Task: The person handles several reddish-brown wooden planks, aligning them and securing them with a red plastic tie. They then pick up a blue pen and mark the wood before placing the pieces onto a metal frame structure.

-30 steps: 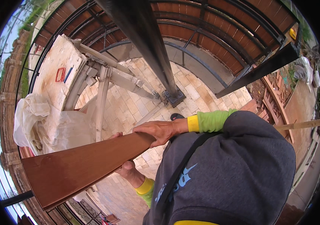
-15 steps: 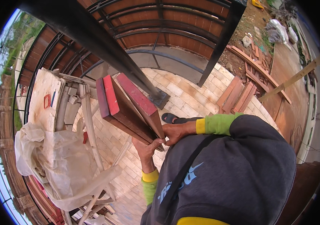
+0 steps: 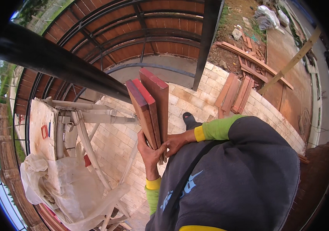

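Observation:
Three brown wooden boards (image 3: 152,111) with red-painted ends stand up in front of my body, tilted slightly left. My left hand (image 3: 149,151) is closed round their lower part from the left. On the other side, my right hand (image 3: 177,143) grips the lower edge of the rightmost board, its fingers partly hidden. The two hands meet at the bottom of the boards. Two of the boards lie flat together, while the third, at the right, stands a little apart at its top.
A paint-stained work table (image 3: 43,127) with crumpled plastic sheeting (image 3: 68,188) stands at the left. A black metal post (image 3: 68,65) slants behind the boards. Reddish planks (image 3: 235,94) lie on the tiled floor (image 3: 187,96) at the right, near dirt and timber scraps (image 3: 253,63).
The boards have swung to the right and stand more upright, with the loose right one closer to the other two. My view has turned, shifting the post and floor planks left.

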### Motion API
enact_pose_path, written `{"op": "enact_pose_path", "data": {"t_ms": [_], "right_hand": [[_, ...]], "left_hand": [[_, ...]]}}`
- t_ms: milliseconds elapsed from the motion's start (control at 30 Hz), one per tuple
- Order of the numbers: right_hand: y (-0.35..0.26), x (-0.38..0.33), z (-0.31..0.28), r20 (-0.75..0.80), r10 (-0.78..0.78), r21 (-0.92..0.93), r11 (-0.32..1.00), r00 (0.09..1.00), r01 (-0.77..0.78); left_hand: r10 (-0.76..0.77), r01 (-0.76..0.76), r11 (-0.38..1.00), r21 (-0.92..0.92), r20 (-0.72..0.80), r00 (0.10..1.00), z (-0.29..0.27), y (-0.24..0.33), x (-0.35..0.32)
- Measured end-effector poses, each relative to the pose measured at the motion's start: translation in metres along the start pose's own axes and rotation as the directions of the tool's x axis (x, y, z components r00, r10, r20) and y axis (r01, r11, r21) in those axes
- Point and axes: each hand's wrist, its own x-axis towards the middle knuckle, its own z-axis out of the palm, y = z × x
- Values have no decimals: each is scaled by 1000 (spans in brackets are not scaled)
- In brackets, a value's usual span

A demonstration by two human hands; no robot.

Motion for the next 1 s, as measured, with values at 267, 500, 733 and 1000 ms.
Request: {"op": "enact_pose_path", "data": {"t_ms": [267, 500, 733, 1000], "right_hand": [[-46, -71, -135, -298, 225, 225, 961, 928, -161], [-120, -96, -190, -688, 37, -9, 998, 725, -60], [-139, -120, -189, -778, 205, 199, 977, 594, -77], [-107, -103, -167, -915, 100, 189, 963, 391, 195]], "left_hand": [[-163, 217, 958, -189, 261, 951, 51, -2, 62], [-126, 206, 971, -123, 470, 874, 105, -14, 112], [-162, 260, 963, -69, 621, 767, 120, 1, 141], [-44, 94, 994, -59, 570, 820, 79, -51, 164]]}}
